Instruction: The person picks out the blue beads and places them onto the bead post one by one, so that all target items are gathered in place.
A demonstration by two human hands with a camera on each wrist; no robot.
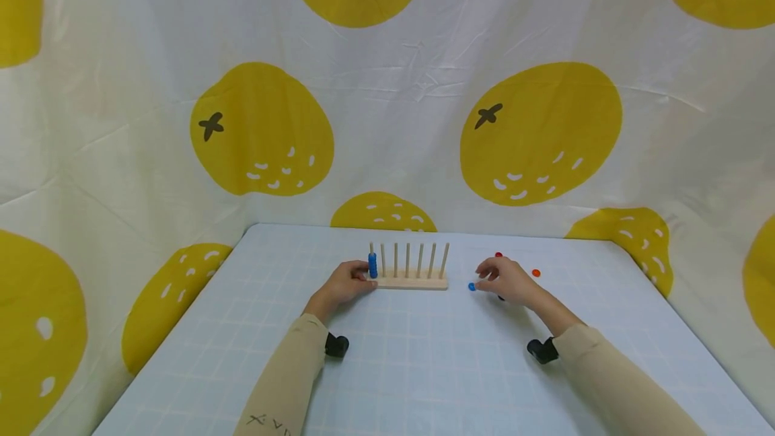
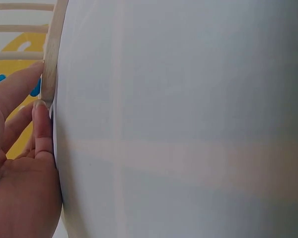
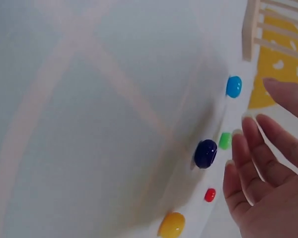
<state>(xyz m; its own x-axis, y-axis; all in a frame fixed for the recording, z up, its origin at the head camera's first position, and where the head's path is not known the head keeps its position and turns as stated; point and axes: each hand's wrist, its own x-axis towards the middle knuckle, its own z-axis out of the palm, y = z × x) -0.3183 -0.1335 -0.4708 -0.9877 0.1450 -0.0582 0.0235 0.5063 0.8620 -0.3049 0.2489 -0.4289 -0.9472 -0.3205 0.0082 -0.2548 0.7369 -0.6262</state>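
Note:
A wooden peg rack [image 1: 418, 284] with a row of upright pegs stands on the table, and blue beads [image 1: 372, 266] are stacked on its leftmost peg. My left hand [image 1: 342, 283] grips the left end of the rack's base, thumb in front and fingers round the end. To the right of the rack, my right hand [image 1: 507, 281] hovers over loose beads, fingers slightly bent and holding nothing. Just beyond its fingertips lies a light blue bead [image 3: 234, 87]. A dark blue bead [image 3: 205, 153] and a green bead [image 3: 225, 141] lie beside that hand in the right wrist view.
Other loose beads lie about the right hand: a yellow one [image 3: 172, 225], a small red one [image 3: 210, 195] and an orange-red one [image 1: 536, 273]. A pale checked cloth [image 1: 393, 362] covers the table. Behind it hangs a white curtain [image 1: 399, 120] with yellow fruit shapes.

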